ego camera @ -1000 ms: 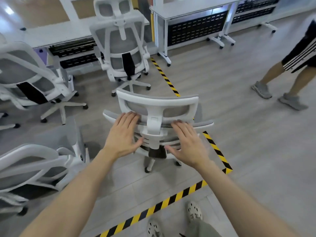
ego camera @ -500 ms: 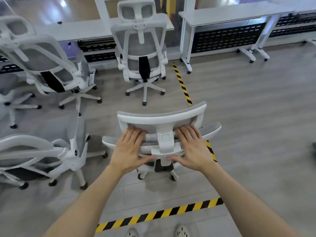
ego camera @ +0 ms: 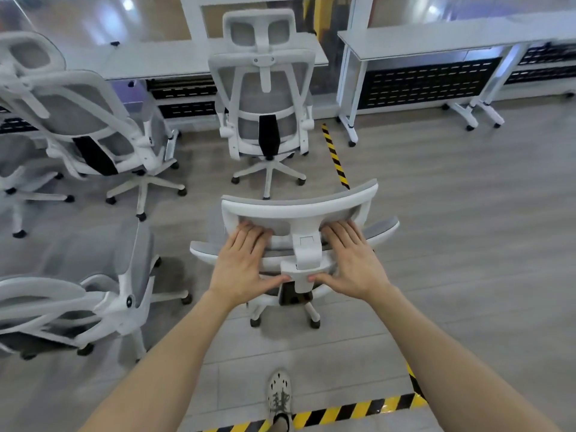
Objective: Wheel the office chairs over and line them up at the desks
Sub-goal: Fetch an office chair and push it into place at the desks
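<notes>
A white office chair with grey mesh (ego camera: 299, 210) stands right in front of me, its back towards me. My left hand (ego camera: 246, 263) grips the top of its backrest left of the headrest post, fingers over the edge and thumb below. My right hand (ego camera: 349, 260) holds the same edge on the right of the post. Ahead, another white chair (ego camera: 265, 98) stands tucked at the left white desk (ego camera: 149, 62). The right white desk (ego camera: 436, 42) has no chair at it.
A tilted white chair (ego camera: 90, 120) stands at the left, another (ego camera: 78, 294) lies close at my near left. Yellow-black floor tape (ego camera: 335, 157) runs between the desks and another strip (ego camera: 343, 413) crosses by my shoe (ego camera: 279, 397). Bare grey floor spreads to the right.
I have pushed the held chair forward, past the floor tape, closer to the desks. The person walking at the right edge is out of view now.
</notes>
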The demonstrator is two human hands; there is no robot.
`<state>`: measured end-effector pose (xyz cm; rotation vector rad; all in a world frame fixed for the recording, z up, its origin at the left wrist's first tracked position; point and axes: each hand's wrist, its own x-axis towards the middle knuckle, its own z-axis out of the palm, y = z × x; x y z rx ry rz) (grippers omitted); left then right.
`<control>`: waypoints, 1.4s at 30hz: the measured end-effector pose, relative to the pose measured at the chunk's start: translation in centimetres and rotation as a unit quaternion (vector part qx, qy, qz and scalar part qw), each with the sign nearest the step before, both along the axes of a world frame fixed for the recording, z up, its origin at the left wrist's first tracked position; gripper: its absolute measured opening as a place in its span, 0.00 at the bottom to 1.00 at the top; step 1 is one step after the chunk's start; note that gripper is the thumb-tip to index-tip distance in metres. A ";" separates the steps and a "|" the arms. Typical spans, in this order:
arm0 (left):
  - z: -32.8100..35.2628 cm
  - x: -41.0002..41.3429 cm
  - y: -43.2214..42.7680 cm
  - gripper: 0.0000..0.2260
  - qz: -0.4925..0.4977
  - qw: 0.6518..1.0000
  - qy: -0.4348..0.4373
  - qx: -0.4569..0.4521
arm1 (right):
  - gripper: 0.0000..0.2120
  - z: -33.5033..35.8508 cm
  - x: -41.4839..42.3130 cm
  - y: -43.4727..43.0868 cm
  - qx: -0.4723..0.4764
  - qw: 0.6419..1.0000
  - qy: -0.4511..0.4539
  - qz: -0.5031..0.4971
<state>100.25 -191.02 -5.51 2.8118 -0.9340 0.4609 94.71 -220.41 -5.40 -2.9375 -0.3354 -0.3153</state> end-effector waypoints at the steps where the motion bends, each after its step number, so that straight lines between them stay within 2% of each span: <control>1: 0.1 1.3 -0.1 0.48 0.004 1.000 0.007 0.009 | 0.55 0.1 1.3 0.0 -0.002 1.000 0.011 -0.002; 8: -0.3 6.8 -1.7 0.48 0.017 0.999 0.023 0.032 | 0.58 -0.1 7.0 -0.8 -0.029 0.998 0.044 -0.022; 14: -0.1 9.5 -1.5 0.47 0.013 1.000 0.005 0.024 | 0.57 0.4 9.8 -1.0 -0.008 0.999 0.038 0.003; 24: 0.2 9.7 -2.2 0.47 0.044 0.998 0.010 0.038 | 0.56 0.1 11.0 -1.8 0.021 0.999 0.023 0.016; 32: 0.3 10.0 -1.2 0.46 0.031 1.000 0.004 0.003 | 0.54 -0.6 10.8 -0.7 0.051 0.999 -0.004 0.013; 42: 0.6 9.8 -1.1 0.47 0.040 0.998 0.025 0.029 | 0.56 0.3 10.5 -0.3 0.011 0.999 0.031 -0.003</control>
